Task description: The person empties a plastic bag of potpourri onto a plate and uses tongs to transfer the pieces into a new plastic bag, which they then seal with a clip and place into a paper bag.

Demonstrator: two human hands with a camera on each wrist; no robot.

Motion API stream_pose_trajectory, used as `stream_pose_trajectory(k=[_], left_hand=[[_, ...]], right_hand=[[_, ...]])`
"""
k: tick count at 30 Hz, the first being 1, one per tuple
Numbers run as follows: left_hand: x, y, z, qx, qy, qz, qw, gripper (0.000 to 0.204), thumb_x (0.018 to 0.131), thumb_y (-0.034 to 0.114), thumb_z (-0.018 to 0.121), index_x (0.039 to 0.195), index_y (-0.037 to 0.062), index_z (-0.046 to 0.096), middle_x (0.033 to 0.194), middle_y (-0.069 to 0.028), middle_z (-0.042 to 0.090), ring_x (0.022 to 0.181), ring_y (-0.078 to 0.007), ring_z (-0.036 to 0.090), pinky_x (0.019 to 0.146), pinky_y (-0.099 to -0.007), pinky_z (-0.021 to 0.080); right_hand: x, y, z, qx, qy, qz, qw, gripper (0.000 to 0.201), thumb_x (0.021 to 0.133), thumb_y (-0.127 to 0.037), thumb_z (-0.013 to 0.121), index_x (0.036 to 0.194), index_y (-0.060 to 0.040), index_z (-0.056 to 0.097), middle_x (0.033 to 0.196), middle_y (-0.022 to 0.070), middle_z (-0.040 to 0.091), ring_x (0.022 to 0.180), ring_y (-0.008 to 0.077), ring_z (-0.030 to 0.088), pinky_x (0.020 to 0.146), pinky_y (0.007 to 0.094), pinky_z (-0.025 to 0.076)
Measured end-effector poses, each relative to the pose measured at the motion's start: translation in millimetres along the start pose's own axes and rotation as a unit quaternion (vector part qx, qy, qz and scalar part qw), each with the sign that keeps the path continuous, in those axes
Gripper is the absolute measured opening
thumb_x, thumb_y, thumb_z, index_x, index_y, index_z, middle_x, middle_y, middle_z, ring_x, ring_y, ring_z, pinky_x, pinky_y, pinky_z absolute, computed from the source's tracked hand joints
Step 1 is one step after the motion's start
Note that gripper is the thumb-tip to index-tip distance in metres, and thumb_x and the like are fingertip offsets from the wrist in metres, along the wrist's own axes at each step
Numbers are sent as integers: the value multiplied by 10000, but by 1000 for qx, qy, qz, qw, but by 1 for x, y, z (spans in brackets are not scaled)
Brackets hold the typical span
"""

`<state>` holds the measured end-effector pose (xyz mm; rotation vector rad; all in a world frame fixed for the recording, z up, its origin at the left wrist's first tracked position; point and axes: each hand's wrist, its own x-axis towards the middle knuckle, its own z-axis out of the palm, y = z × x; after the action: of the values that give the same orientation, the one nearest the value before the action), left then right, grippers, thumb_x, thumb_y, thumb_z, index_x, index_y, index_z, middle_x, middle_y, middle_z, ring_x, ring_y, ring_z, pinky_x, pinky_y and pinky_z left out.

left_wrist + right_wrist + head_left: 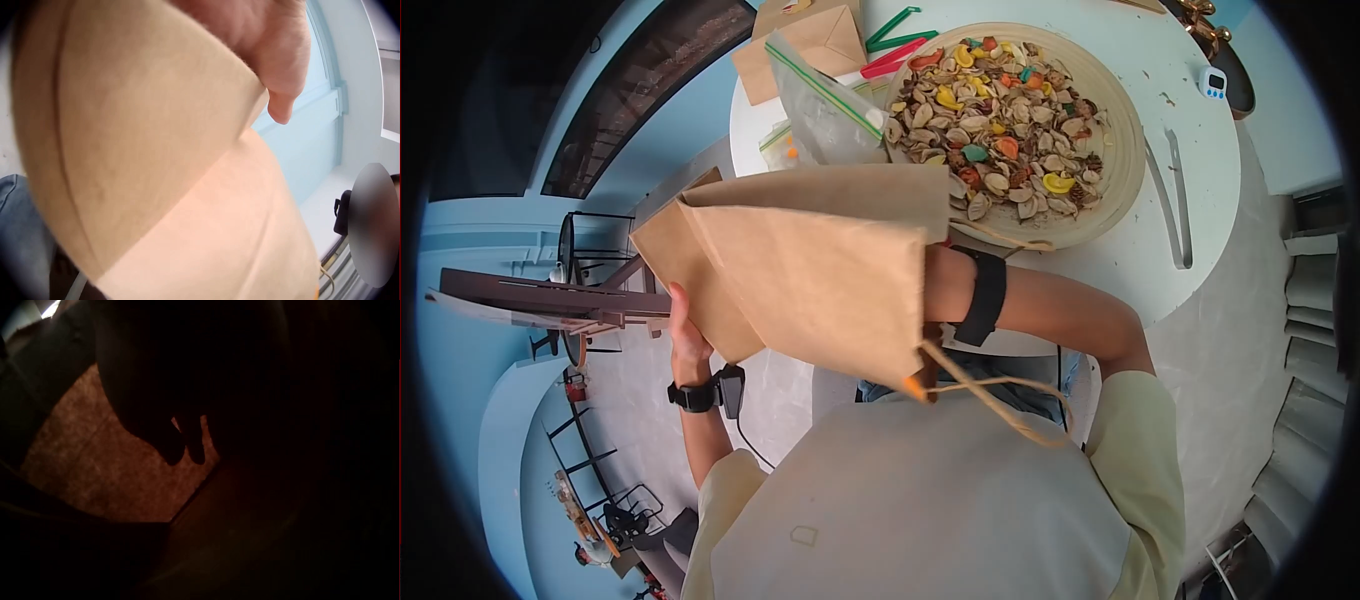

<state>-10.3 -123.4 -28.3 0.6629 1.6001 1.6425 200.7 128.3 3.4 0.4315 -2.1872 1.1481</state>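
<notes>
A brown paper bag (pixel 810 270) lies tipped on its side in the air, its mouth toward the right and twine handles (pixel 1000 400) hanging from it. My left hand (pixel 688 325) holds it at the base, thumb along the edge and the other fingers hidden by the paper. In the left wrist view, the palm (pixel 262 44) lies against the bag's folded bottom. My right forearm reaches in through the mouth, so the head view hides that hand. Inside the dark bag, my right hand (pixel 181 387) shows as a silhouette with extended fingers (pixel 195 440), near the bag's inner wall.
On the white round table, a large round tray (pixel 1125 170) bears dried shells and coloured pieces. Around it are metal tongs (pixel 1175 205), a small timer (pixel 1212 83), a zip bag (pixel 820 115), another paper bag (pixel 815 50), and red (pixel 890 60) and green clips (pixel 900 40).
</notes>
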Motion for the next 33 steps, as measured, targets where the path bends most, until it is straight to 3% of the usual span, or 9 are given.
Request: stream_pose_trajectory(k=[12, 19, 20, 22, 24, 27, 30, 33], left_hand=[[-23, 0, 10, 83, 7, -48, 995, 827, 916, 594, 506, 1476, 40, 250, 1445, -148, 417, 1297, -303, 459, 1053, -442, 407], [-21, 7, 14, 60, 21, -43, 997, 809, 914, 564, 528, 1465, 28, 274, 1428, -158, 435, 1293, -313, 457, 1050, -447, 404], [-20, 4, 6, 71, 12, -32, 997, 815, 908, 560, 538, 1464, 24, 276, 1429, -159, 433, 1287, -313, 462, 1048, -444, 406], [-21, 4, -1, 82, 3, -21, 996, 821, 901, 555, 549, 1462, 20, 278, 1430, -160, 431, 1281, -312, 468, 1045, -441, 407], [-25, 7, -2, 88, -48, -19, 995, 874, 870, 593, 579, 1455, 11, 291, 1412, -151, 457, 1264, -296, 488, 1039, -430, 414], [-34, 8, -3, 143, -30, -81, 986, 1007, 780, 656, 663, 1433, -28, 318, 1375, -154, 490, 1229, -257, 521, 999, -382, 450], [-34, -1, -7, 114, -69, -98, 986, 1058, 737, 699, 666, 1420, -39, 337, 1327, -136, 540, 1175, -233, 564, 970, -354, 471], [-34, 0, -2, 119, -52, -94, 987, 1075, 717, 721, 653, 1410, -43, 352, 1303, -124, 565, 1143, -225, 588, 947, -345, 486]], right_hand=[[-19, -3, -10, -29, 35, -9, 999, 550, 803, -334, 634, 1256, -44, 519, 1308, 182, 473, 1224, 340, 440, 1023, 410, 371], [-7, -4, 2, -42, 54, -17, 998, 557, 788, -350, 648, 1243, -51, 528, 1294, 178, 483, 1211, 341, 451, 1011, 416, 377], [-114, -21, -60, -45, 57, -19, 997, 558, 786, -352, 650, 1241, -52, 529, 1292, 177, 485, 1209, 341, 452, 1009, 417, 378], [-124, -27, -61, -50, 62, -22, 997, 560, 782, -357, 653, 1238, -55, 532, 1288, 176, 488, 1206, 341, 455, 1006, 418, 379], [-41, 3, -27, -54, 67, -26, 996, 562, 778, -361, 657, 1234, -57, 534, 1284, 175, 491, 1202, 342, 458, 1003, 420, 381], [-42, -6, -22, -57, 73, -33, 995, 565, 772, -368, 663, 1229, -60, 538, 1278, 173, 496, 1196, 342, 463, 998, 422, 383], [-43, -11, -20, -62, 79, -39, 994, 568, 766, -375, 669, 1223, -63, 542, 1273, 171, 500, 1191, 342, 467, 993, 425, 385], [-37, -9, -18, -70, 85, -45, 993, 571, 759, -381, 675, 1218, -66, 546, 1267, 169, 505, 1185, 343, 472, 988, 427, 387]])
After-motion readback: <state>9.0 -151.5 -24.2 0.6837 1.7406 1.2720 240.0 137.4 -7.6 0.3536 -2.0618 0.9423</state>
